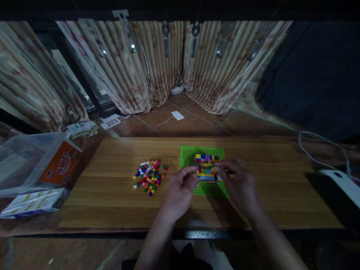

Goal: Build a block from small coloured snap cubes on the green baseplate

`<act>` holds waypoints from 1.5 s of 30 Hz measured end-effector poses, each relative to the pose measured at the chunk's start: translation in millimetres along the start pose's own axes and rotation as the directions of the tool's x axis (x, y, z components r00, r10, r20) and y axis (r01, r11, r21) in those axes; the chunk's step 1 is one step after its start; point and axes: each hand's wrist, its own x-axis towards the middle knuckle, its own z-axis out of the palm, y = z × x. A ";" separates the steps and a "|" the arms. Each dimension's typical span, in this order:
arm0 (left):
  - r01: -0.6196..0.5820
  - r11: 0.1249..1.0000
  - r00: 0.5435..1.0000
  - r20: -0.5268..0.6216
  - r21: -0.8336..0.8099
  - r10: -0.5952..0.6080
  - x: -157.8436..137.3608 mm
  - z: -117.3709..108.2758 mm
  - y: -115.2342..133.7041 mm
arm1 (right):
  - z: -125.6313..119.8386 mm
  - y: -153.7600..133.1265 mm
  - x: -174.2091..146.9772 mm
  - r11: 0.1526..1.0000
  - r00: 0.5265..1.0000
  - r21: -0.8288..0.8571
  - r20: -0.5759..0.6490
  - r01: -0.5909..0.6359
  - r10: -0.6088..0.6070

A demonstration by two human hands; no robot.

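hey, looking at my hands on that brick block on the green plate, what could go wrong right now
1. Both hands, left hand and right hand, press on the multicoloured brick block; uneven pressure might pop rows loose from the green baseplate.
2. The loose brick pile lies close beside the left hand; a sweep of it could scatter bricks across the wooden table.
3. The lighting is dim, so colours may be misjudged.

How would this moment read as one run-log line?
left hand: touching brick block | right hand: touching block | block: on green baseplate | loose bricks: left
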 end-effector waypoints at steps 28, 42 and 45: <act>-0.150 0.926 0.985 0.128 0.348 0.112 -2.6 42.2 -15.7 | 4.4 4.4 2.6 0.986 0.988 0.069 0.031 -0.151 0.149; -0.144 0.905 0.985 0.143 0.400 0.094 -7.9 50.4 -21.0 | 16.2 6.6 2.3 0.915 0.922 0.134 -0.019 -0.381 0.387; -0.140 0.880 0.984 0.159 0.453 0.075 -7.4 51.6 -23.8 | 17.0 7.8 2.4 0.904 0.912 0.145 -0.014 -0.403 0.409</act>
